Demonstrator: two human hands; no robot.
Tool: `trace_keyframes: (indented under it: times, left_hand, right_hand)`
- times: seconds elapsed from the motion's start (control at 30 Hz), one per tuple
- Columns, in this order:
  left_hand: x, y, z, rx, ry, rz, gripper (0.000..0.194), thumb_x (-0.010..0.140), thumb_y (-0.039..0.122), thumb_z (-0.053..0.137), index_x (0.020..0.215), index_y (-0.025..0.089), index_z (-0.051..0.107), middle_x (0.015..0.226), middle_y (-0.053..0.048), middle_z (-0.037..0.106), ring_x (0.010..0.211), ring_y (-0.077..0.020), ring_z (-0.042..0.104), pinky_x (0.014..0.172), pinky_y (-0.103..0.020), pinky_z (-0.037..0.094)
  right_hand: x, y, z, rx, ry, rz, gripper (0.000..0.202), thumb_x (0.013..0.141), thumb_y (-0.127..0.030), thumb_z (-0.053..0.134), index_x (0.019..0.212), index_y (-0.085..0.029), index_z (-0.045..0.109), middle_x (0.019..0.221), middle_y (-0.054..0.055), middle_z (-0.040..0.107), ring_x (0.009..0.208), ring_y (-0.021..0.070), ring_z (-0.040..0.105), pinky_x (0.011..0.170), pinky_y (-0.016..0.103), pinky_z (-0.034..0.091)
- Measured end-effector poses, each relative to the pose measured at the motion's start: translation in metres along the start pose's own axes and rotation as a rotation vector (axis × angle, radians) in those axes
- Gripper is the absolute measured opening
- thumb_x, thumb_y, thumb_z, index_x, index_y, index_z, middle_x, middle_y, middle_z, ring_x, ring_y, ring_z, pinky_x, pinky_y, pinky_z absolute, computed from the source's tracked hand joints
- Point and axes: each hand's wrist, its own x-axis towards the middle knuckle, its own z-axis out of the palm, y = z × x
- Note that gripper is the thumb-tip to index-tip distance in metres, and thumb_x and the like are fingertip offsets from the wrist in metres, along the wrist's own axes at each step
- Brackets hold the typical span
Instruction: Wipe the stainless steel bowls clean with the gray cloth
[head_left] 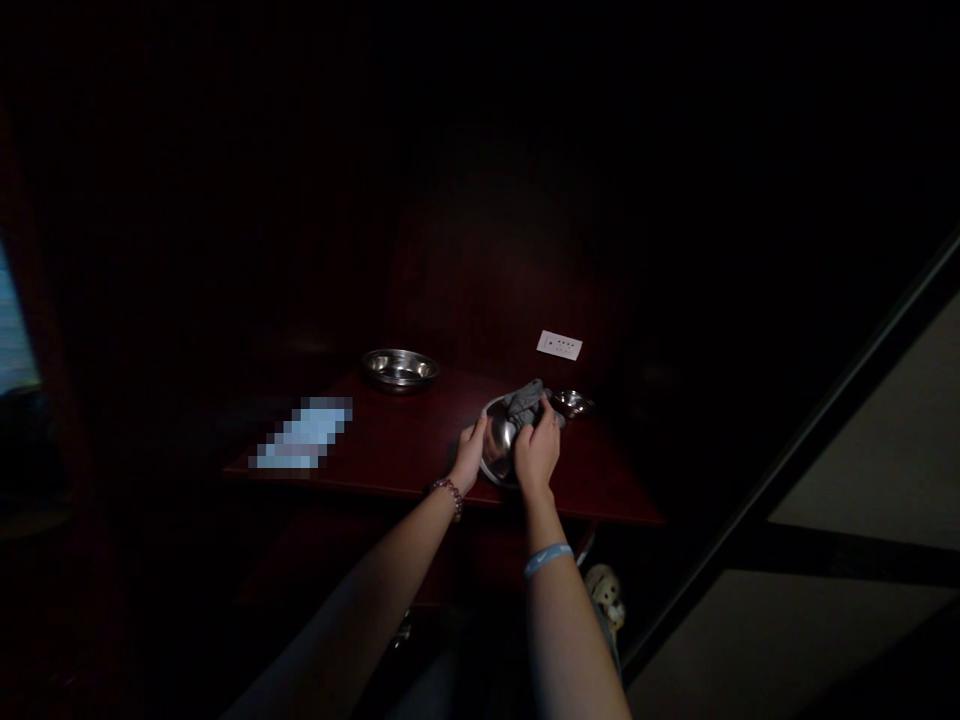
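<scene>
Tilted up over the front of a dark red desk (405,450) is a shiny metal bowl (498,447). My left hand (469,455) grips its left rim, thumb on the near face. A grey cloth (525,403) is bunched in my right hand (538,450), pressed against the right side of the bowl. Part of the bowl and of the cloth is hidden behind my right hand. Just beyond that hand stands a small metal bowl (572,403). Farther back on the left sits a wide, shallow metal bowl (400,370).
A pixelated light rectangle (304,435) lies at the desk's left side. On the dark red back panel is a white socket plate (559,345). A pale plush-like object (604,590) shows below the desk by my right forearm. A dark slanted edge (787,460) runs along the right.
</scene>
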Motion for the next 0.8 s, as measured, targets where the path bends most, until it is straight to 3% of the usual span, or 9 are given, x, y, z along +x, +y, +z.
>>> trace_keyframes:
  times: [0.1, 0.2, 0.3, 0.4, 0.53, 0.67, 0.8]
  left_hand:
    - [-0.002, 0.002, 0.001, -0.015, 0.019, 0.006, 0.046, 0.071, 0.060, 0.077, 0.076, 0.014, 0.073, 0.078, -0.008, 0.075, 0.071, -0.0180, 0.067, 0.069, -0.028, 0.051]
    - [-0.003, 0.004, 0.003, -0.019, 0.010, 0.007, 0.046, 0.070, 0.060, 0.078, 0.075, 0.015, 0.073, 0.077, -0.008, 0.075, 0.070, -0.0187, 0.067, 0.069, -0.029, 0.052]
    - [-0.004, 0.005, 0.003, -0.020, -0.011, 0.001, 0.047, 0.070, 0.061, 0.077, 0.076, 0.014, 0.074, 0.078, -0.009, 0.076, 0.070, -0.0192, 0.068, 0.069, -0.030, 0.052]
    - [-0.004, 0.005, 0.003, -0.032, 0.036, -0.003, 0.047, 0.071, 0.061, 0.077, 0.079, 0.014, 0.074, 0.079, -0.008, 0.076, 0.071, -0.0191, 0.068, 0.070, -0.029, 0.051]
    - [-0.004, 0.006, 0.003, -0.044, 0.059, -0.037, 0.048, 0.070, 0.061, 0.077, 0.080, 0.014, 0.073, 0.077, -0.008, 0.075, 0.070, -0.0193, 0.069, 0.069, -0.031, 0.052]
    - [-0.005, 0.007, 0.003, -0.059, 0.061, -0.042, 0.047, 0.070, 0.059, 0.077, 0.080, 0.013, 0.074, 0.078, -0.009, 0.075, 0.070, -0.0194, 0.069, 0.069, -0.031, 0.052]
    - [-0.005, 0.006, 0.002, -0.073, 0.072, -0.036, 0.048, 0.069, 0.059, 0.079, 0.080, 0.013, 0.074, 0.079, -0.008, 0.076, 0.073, -0.0193, 0.069, 0.072, -0.030, 0.052]
  right_hand:
    - [0.000, 0.001, 0.001, 0.017, -0.057, -0.028, 0.056, 0.089, -0.017, 0.031, 0.139, -0.015, 0.053, 0.143, 0.012, 0.058, 0.136, 0.0212, 0.050, 0.116, 0.041, 0.037]
    - [-0.001, -0.003, 0.000, 0.007, -0.026, -0.065, 0.049, 0.092, -0.025, 0.037, 0.136, -0.013, 0.054, 0.143, 0.015, 0.057, 0.136, 0.0241, 0.049, 0.116, 0.043, 0.036]
    - [-0.001, -0.009, -0.001, -0.030, 0.069, -0.030, 0.051, 0.090, -0.033, 0.047, 0.136, -0.011, 0.051, 0.151, 0.022, 0.045, 0.140, 0.0303, 0.041, 0.115, 0.049, 0.033]
    - [-0.001, -0.006, 0.004, -0.070, 0.184, 0.136, 0.069, 0.084, -0.044, 0.058, 0.142, -0.009, 0.042, 0.157, 0.028, 0.029, 0.147, 0.0378, 0.028, 0.116, 0.060, 0.025]
    - [0.001, 0.003, 0.012, -0.031, 0.161, 0.323, 0.082, 0.078, -0.051, 0.063, 0.146, -0.015, 0.035, 0.147, 0.025, 0.046, 0.144, 0.0403, 0.033, 0.115, 0.067, 0.019]
    - [0.003, 0.004, 0.010, -0.014, 0.109, 0.311, 0.075, 0.079, -0.051, 0.060, 0.144, -0.020, 0.039, 0.143, 0.019, 0.054, 0.140, 0.0375, 0.041, 0.116, 0.064, 0.019]
    - [0.006, 0.003, 0.004, 0.053, 0.140, 0.354, 0.053, 0.090, -0.046, 0.044, 0.137, -0.022, 0.051, 0.142, 0.016, 0.057, 0.139, 0.0344, 0.044, 0.115, 0.057, 0.024]
